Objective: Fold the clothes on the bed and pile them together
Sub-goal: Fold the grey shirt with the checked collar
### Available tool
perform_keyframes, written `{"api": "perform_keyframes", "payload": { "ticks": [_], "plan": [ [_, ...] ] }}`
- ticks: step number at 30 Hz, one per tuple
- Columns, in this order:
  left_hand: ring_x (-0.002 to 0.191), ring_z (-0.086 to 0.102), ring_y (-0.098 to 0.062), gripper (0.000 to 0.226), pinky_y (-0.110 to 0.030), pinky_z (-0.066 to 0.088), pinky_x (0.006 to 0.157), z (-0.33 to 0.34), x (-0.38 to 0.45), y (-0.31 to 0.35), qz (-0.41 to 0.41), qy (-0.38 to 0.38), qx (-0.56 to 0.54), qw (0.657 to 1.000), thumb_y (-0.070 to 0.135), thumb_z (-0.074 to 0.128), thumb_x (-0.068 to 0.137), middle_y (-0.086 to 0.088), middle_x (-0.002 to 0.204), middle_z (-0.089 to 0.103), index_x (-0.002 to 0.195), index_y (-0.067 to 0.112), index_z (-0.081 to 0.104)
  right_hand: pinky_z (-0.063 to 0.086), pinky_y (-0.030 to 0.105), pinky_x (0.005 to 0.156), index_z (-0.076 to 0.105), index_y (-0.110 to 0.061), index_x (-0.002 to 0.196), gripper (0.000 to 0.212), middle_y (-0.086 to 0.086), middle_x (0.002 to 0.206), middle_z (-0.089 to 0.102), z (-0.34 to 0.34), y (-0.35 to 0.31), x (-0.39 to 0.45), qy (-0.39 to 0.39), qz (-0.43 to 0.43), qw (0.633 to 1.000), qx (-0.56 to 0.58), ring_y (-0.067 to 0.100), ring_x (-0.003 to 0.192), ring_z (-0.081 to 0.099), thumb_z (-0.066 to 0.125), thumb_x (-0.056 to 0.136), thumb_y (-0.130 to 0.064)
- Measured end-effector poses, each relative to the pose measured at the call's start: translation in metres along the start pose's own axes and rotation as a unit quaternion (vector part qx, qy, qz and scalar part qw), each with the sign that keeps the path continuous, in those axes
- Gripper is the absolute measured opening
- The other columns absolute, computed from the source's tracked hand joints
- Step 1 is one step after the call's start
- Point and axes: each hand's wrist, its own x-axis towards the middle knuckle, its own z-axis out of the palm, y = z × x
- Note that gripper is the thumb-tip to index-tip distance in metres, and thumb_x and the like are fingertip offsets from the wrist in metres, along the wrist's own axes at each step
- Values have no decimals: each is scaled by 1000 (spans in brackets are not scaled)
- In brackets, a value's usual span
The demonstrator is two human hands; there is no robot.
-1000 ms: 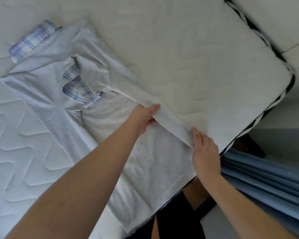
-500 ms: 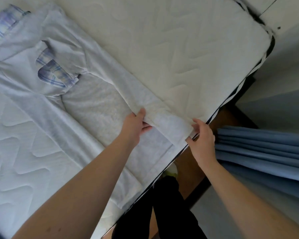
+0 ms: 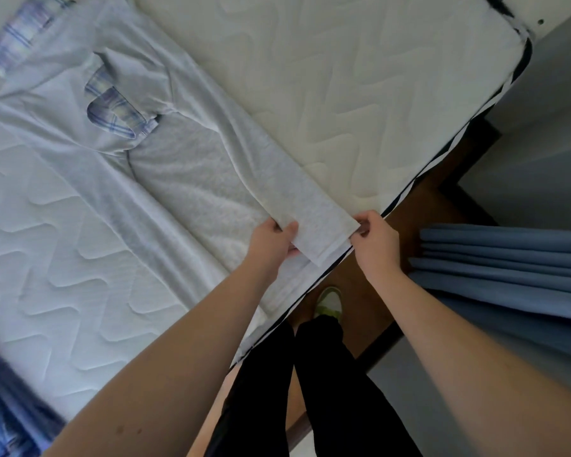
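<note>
Grey hooded top (image 3: 178, 166) spread across frame centre-left on mattress (image 3: 360, 94); left hand (image 3: 272, 240) and right hand (image 3: 374, 240) pinch its sleeve cuff (image 3: 323, 230) at the bed edge, where uneven pull could skew the fold.

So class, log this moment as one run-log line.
left hand: pinches sleeve end | right hand: pinches sleeve end | grey shirt: flat on mattress

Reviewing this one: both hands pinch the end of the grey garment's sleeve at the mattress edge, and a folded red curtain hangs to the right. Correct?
Not quite. The head view shows the curtain is blue, not red. The rest holds: the left hand and right hand pinch the grey sleeve end at the mattress edge.
</note>
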Motion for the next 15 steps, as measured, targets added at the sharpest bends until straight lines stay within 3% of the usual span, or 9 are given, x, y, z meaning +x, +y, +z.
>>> {"api": "perform_keyframes", "payload": {
  "ticks": [2,5,8,12,15],
  "plan": [
    [80,74,-18,17,-26,60,63,-4,-6,-10,-7,20,27,999,20,60,98,-7,101,72,108,7,63,52,31,65,59,-26,93,12,-11,80,60,0,1,0,-9,19,1000,-5,14,76,62,63,88,-17],
    [67,73,-18,25,-29,60,60,-6,-11,-15,12,26,153,988,28,59,98,-9,79,75,89,5,67,58,42,71,61,-23,85,6,-7,77,65,1,2,2,-3,80,997,19,17,70,67,63,90,-23],
    [54,68,-13,32,-26,56,51,-10,-9,-10,48,38,217,974,36,57,97,-1,62,72,80,11,66,59,40,69,62,-23,78,16,-4,63,69,1,8,2,12,146,988,41,13,57,68,60,91,-32],
    [53,66,-8,20,-25,55,54,-24,5,6,138,151,188,961,39,57,96,3,68,71,86,22,61,50,29,56,65,-22,81,23,0,74,74,4,10,-7,-9,195,970,142,11,58,69,51,96,-32],
    [78,69,-13,26,-32,57,74,-37,25,32,172,231,155,945,40,60,93,4,88,69,107,19,61,47,28,53,65,-22,85,29,2,82,75,12,3,-15,-38,221,942,252,14,68,70,43,100,-32]
  ]
}}
